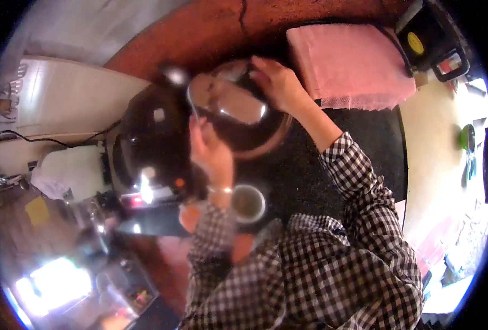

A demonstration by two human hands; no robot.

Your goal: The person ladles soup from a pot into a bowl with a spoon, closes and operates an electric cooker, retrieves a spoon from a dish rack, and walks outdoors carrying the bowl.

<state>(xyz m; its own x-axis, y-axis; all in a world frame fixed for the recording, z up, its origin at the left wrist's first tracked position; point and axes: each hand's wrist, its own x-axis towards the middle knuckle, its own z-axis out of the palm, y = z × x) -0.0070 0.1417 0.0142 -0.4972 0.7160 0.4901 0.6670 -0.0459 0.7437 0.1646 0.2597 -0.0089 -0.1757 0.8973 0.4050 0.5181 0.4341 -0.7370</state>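
Observation:
In the head view a round dark pan with a tan rim lies below both hands. Over it is a shiny, brownish, see-through-looking piece with bright reflections; motion blur hides its kind. My left hand is at its lower left, fingers closed beside a thin pale edge; what they grip is unclear. At the upper right of the pan is my right hand, its fingers curled down at the rim, their tips partly hidden. A small bowl stands near my left wrist, with an orange round thing beside it.
A glossy black cooktop lies left of the pan. A box-shaped thing under a pink cloth stands at the upper right, near a black appliance. A cable runs along the left. A green utensil is far right.

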